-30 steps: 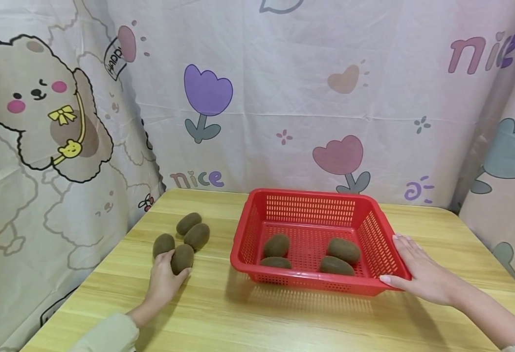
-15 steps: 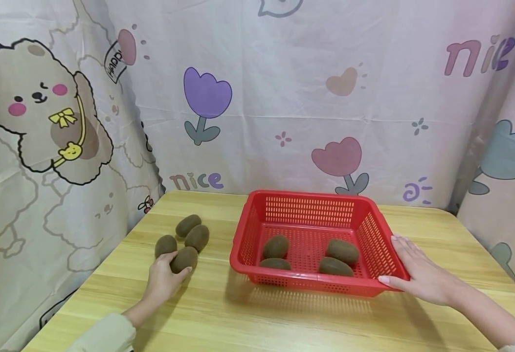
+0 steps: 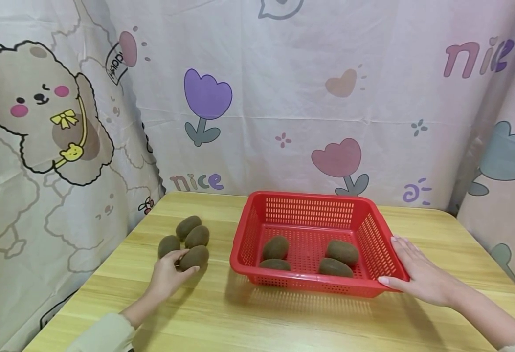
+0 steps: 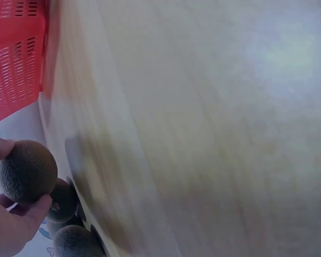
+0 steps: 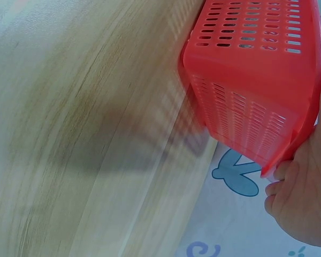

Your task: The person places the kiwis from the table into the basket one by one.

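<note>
My left hand [image 3: 167, 276] pinches a brown kiwi [image 3: 194, 257] between thumb and fingers, at the left of the table. In the left wrist view this kiwi [image 4: 28, 171] looks raised a little off the wood, its shadow apart from it. Three more kiwis [image 3: 197, 237] lie just behind it. A red plastic basket [image 3: 314, 278] stands to the right with several kiwis [image 3: 343, 252] in it. My right hand [image 3: 429, 278] rests on the basket's front right corner, fingers extended along the right rim and thumb on the front rim. In the right wrist view its fingertips [image 5: 278, 187] touch the rim.
The light wooden table [image 3: 222, 318] ends at the back against a printed curtain [image 3: 275, 98], which also hangs at the left and right. Table surface lies between the kiwi group and the basket.
The kiwi in my left hand has shifted right and turned from upright to more sideways. The kiwi to its left has shifted slightly right. My right hand and the basket stay in place.
</note>
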The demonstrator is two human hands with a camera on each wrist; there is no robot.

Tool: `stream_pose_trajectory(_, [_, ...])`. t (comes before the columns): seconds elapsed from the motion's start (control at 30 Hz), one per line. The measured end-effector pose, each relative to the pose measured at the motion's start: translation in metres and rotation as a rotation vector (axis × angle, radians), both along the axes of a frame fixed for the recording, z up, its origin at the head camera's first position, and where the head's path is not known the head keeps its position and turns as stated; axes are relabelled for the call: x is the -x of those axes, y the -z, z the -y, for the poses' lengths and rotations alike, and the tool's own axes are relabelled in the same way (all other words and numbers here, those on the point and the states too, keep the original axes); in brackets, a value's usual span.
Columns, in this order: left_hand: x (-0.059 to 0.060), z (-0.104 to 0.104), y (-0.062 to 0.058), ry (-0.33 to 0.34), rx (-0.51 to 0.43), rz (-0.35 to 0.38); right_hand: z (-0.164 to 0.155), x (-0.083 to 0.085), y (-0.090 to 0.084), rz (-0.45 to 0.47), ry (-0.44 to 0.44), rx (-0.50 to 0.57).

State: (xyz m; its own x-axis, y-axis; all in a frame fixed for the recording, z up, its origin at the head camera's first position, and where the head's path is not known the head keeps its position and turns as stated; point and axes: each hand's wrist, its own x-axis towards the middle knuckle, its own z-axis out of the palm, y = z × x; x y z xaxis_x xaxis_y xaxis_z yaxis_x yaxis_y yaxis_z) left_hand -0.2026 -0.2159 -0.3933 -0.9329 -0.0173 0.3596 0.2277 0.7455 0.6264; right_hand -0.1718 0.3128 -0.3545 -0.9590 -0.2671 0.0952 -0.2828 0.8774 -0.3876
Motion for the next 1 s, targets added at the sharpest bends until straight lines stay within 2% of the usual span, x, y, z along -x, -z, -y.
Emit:
stream_pose_trajectory(0.23, [0.004, -0.003, -0.003, 0.052, -0.082, -0.006, 0.000, 0.001, 0.001, -0.003, 0.001, -0.003])
stream_pose_trajectory(0.4, [0.007, -0.005, -0.006, 0.061, -0.090, -0.022, 0.000, 0.000, 0.001, -0.005, -0.001, -0.002])
stream_pose_trajectory(0.63, [0.011, -0.011, -0.015, 0.055, -0.101, -0.030, 0.000, 0.000, 0.002, -0.038, -0.010, -0.029])
stream_pose_trajectory(1.0, [0.013, -0.022, -0.039, 0.011, -0.081, -0.064, 0.000, 0.000, 0.002, -0.030, -0.005, -0.020])
